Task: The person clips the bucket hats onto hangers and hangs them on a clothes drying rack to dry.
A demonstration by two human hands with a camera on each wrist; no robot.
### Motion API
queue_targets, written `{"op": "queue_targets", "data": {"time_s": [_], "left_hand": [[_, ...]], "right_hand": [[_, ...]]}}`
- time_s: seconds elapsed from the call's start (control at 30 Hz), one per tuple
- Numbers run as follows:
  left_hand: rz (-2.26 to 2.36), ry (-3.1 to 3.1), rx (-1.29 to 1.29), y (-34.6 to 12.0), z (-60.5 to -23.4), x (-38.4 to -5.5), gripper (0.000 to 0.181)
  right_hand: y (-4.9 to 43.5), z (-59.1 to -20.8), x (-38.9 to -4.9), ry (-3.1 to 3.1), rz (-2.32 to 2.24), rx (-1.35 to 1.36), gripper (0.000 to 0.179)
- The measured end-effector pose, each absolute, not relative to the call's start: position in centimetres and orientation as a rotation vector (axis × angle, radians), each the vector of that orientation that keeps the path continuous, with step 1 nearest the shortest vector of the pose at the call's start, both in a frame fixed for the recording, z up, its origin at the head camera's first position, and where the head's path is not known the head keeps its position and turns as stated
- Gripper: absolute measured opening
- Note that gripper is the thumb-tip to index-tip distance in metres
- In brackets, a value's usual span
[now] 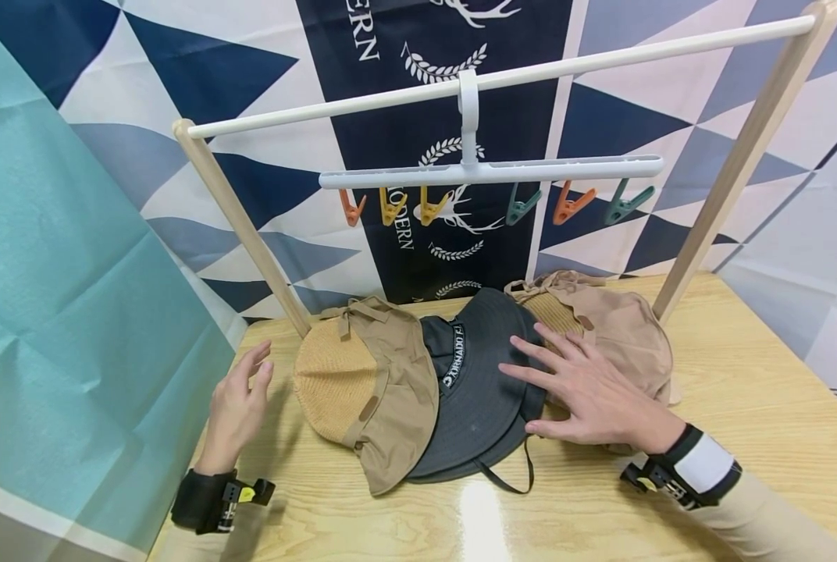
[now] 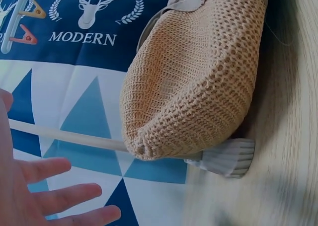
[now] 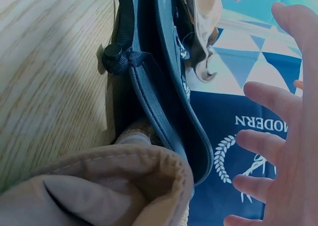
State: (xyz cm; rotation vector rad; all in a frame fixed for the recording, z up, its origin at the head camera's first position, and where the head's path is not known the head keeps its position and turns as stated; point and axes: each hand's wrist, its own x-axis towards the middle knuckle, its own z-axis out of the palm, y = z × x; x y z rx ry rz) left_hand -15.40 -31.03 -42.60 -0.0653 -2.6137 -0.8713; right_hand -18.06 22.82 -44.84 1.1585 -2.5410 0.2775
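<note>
Three hats lie side by side on a wooden table. The left one is a straw and khaki sun hat [image 1: 337, 382], whose woven crown [image 2: 198, 82] fills much of the left wrist view. Overlapped by it, a black bucket hat [image 1: 489, 375] with a chin strap lies in the middle. A beige sun hat [image 1: 622, 328] is on the right. My left hand [image 1: 237, 406] hovers left of the straw crown, fingers loosely extended, holding nothing. My right hand [image 1: 587, 386] is spread above the black and beige hats; the right wrist view shows its fingers apart from them.
Behind the hats stands a rack with a white rail [image 1: 390, 97] and wooden posts [image 1: 742, 156]. A white hanger [image 1: 496, 172] with several coloured clips [image 1: 429, 207] hangs from the rail. Patterned cloth [image 1: 264, 62] covers the back; the table [image 1: 362, 523] runs toward me.
</note>
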Motion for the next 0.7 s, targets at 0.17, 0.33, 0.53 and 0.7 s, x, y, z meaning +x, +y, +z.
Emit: {"op": "queue_targets", "data": {"time_s": [0.17, 0.33, 0.53, 0.7], "left_hand": [[-0.908, -2.625, 0.012, -31.12, -42.65, -15.43, 0.052], [-0.896, -2.708, 0.085, -31.28, -42.41, -15.35, 0.059], [-0.884, -2.781, 0.114, -31.38, -42.43, -15.31, 0.063], [-0.896, -2.794, 0.143, -31.41, -42.40, -15.19, 0.064]], "right_hand": [[22.81, -44.79, -18.03, -2.537, 0.272, 1.161, 0.085], [22.82, -44.77, -18.06, -2.523, 0.280, 1.171, 0.085], [22.80, -44.80, -18.10, -2.502, 0.270, 1.188, 0.085], [22.76, -44.78, -18.08, -2.503, 0.267, 1.183, 0.085]]}}
